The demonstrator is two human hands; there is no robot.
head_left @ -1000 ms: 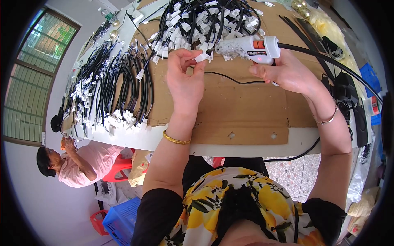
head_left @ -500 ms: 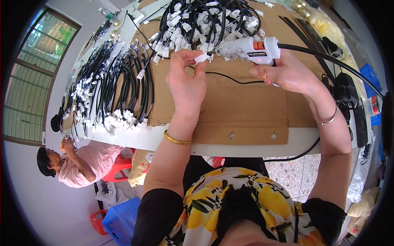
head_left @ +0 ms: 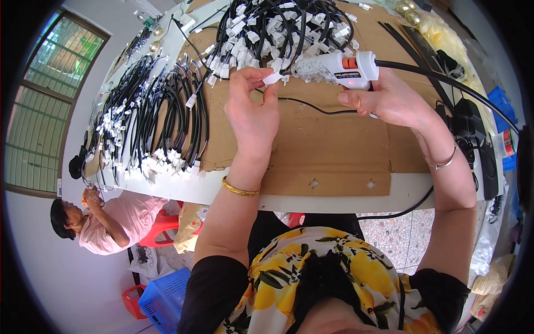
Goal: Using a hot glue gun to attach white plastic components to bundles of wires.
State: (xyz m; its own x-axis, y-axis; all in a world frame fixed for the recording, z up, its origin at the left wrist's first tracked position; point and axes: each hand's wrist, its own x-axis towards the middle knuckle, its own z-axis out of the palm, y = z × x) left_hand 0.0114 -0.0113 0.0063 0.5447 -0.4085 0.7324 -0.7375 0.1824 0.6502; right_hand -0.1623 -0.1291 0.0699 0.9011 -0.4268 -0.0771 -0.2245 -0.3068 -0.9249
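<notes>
My left hand [head_left: 253, 100] pinches a small white plastic connector [head_left: 272, 78] between thumb and fingertips. My right hand [head_left: 389, 100] is wrapped round the handle of a white hot glue gun [head_left: 361, 69] with an orange part on top and a red light. Its nozzle points left and meets or nearly meets the connector; whether they touch I cannot tell. A thick black glue stick or cord [head_left: 434, 72] runs from the gun's back to the right. Just beyond my hands lies a heap of black cables with white connectors [head_left: 278, 33].
Brown cardboard [head_left: 328, 150] covers the white table [head_left: 222, 192]. More bundled black cables [head_left: 178, 111] lie at the left. Black power adapters [head_left: 467, 119] sit on the right. Another person in pink [head_left: 122, 222] sits at the table's left end. A blue crate [head_left: 164, 300] stands below.
The glue gun has shifted very slightly left, toward the connector. My left hand stays almost still.
</notes>
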